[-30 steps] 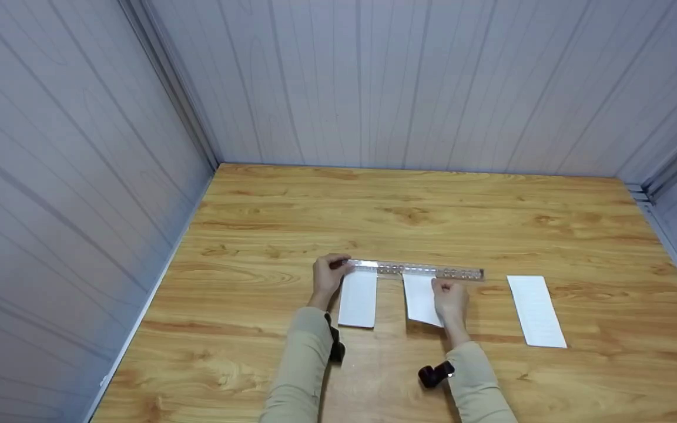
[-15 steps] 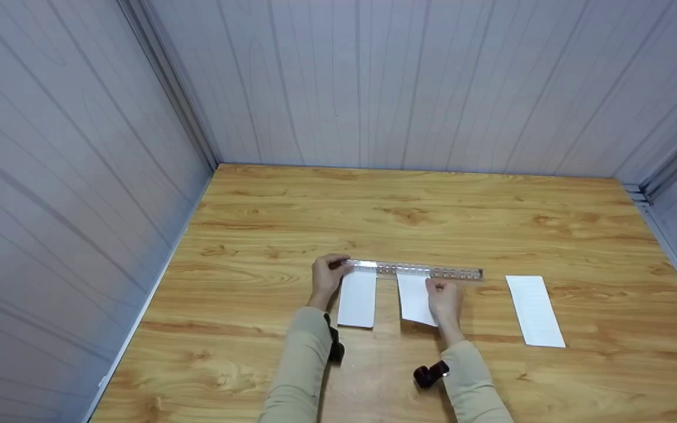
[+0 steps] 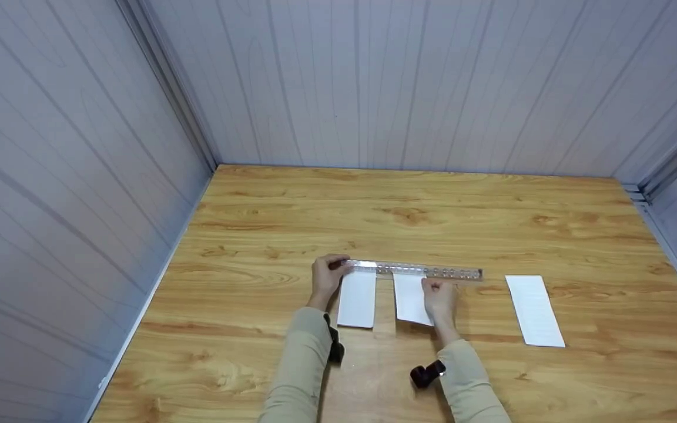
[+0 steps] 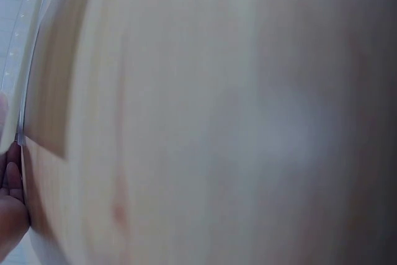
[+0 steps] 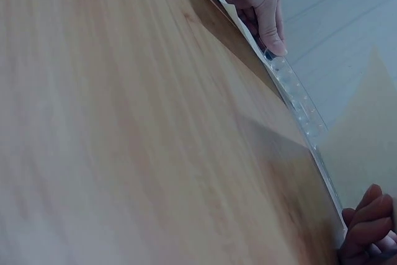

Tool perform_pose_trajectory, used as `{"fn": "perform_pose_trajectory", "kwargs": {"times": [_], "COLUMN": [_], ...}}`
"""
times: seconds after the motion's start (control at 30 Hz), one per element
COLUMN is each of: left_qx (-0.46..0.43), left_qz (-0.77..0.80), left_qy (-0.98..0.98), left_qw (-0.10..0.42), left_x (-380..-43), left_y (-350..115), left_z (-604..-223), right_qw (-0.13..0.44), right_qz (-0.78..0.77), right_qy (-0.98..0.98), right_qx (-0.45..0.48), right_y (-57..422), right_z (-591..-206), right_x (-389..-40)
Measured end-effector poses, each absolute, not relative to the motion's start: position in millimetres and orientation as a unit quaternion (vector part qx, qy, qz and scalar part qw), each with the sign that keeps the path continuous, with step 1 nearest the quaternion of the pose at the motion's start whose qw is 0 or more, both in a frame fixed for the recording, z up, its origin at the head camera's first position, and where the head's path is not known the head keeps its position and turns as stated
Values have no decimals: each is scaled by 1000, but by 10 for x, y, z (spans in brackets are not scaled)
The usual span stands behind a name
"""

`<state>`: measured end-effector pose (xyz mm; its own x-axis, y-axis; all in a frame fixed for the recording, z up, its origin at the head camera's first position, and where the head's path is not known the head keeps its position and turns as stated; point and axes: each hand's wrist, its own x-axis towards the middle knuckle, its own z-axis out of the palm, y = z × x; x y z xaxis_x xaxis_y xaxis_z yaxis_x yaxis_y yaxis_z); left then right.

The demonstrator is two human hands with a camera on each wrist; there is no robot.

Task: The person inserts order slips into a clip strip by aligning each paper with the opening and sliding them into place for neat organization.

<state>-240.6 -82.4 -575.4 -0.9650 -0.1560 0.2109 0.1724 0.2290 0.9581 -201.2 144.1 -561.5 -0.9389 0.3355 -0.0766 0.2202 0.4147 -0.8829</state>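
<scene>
A clear plastic ruler-like strip [image 3: 455,273] with a row of round shapes lies crosswise on the table. My left hand [image 3: 327,276] grips its left end, thumb on top, as the right wrist view also shows. Below that end, a white paper slip [image 3: 357,298] hangs toward me from the strip. My right hand [image 3: 439,296] pinches the right edge of a second white paper slip [image 3: 410,298], whose top overlaps the strip near its middle. This slip's lower edge is tilted up from the table. In the right wrist view, curled fingers [image 5: 370,221] show beside the slip [image 5: 366,138].
A third white slip [image 3: 535,310] lies flat and slightly slanted to the right of the strip. The wood-grain table [image 3: 409,217] meets pale panel walls [image 3: 374,88] at the back and sides. Dark wrist cameras [image 3: 426,374] sit on both sleeves.
My right hand has slid the second slip leftward along the strip, closer to the first slip. The left hand, strip and third slip have stayed in place.
</scene>
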Motion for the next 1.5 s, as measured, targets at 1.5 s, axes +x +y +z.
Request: {"fn": "perform_pose_trajectory", "kwargs": {"times": [1.5], "left_qx": [12], "left_qz": [-611], "left_qy": [-782], "left_qw": [119], "left_x": [-2424], "left_y": [-802], "left_z": [-5759], "right_qw": [36], "right_qz": [503], "right_qy": [-850], "right_qx": [-154], "right_y": [1246], "right_z": [-5605], "right_x": [-2023]}}
